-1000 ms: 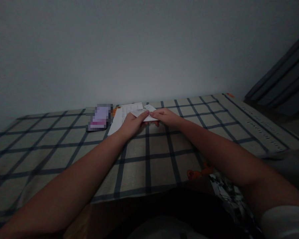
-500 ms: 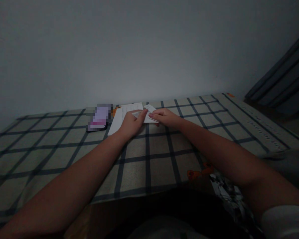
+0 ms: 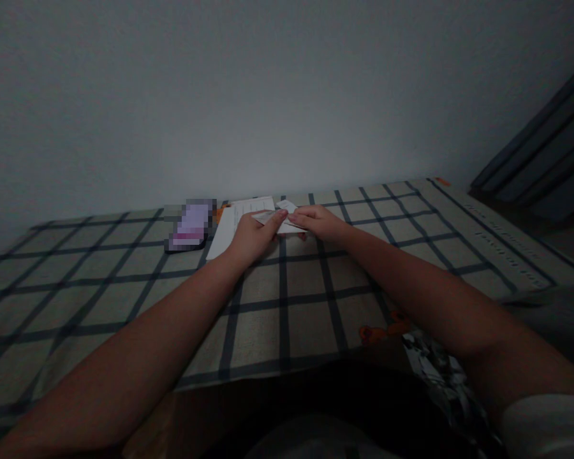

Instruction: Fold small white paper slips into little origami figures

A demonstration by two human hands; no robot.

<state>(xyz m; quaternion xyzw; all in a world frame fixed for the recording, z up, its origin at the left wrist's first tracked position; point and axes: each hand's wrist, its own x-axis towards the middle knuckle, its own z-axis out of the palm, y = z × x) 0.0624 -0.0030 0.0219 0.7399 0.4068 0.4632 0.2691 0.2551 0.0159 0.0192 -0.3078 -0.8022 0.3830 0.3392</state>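
Two hands in view, one worktop. Left hand [image 3: 254, 236]: fingers curled, thumb pressed on top, nearly closed on the near-left part of one folded white paper [image 3: 289, 227]. Right hand [image 3: 317, 221]: likewise nearly closed, thumb and fingers pinching the same paper at its other side; thumb tips close together. Paper lies between the two hands, just above the cloth; number of layers cannot be told. One printed sheet [image 3: 220, 239] lies flat behind and left of the left hand, partly covered by it. One small white slip [image 3: 286, 205] just beyond the fingertips; whether it joins the held paper, cannot tell. One phone [image 3: 191, 226], blurred into blocks, lies left of the left hand, apart from it. One checked tablecloth [image 3: 306, 274] beneath both hands, with four orange prints showing. One crumpled black-and-white item [image 3: 440, 370] below the right forearm; contents, if a bag, cannot be made out. One curtain [image 3: 545, 140], far right of the right hand.
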